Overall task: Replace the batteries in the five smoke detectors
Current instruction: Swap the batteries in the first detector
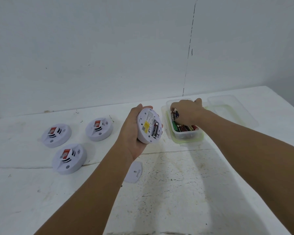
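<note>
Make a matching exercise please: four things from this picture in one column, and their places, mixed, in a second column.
Things:
1. open smoke detector
2. back cover
3. loose batteries
4. box lid

Places:
A. in the plastic box
B. on the table, under the left forearm
C. in the left hand
D. on the table, right of the box

Pairs: 1-C, 2-B, 3-A, 4-D

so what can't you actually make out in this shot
Head view only:
- Whether the right hand grips a battery: its fingers are buried among the batteries in the container.
- The held detector's label text: too small and blurred.
- Its second battery slot: partly hidden by the left hand's fingertips.
- The fifth detector: out of view; only three lie on the table.
</note>
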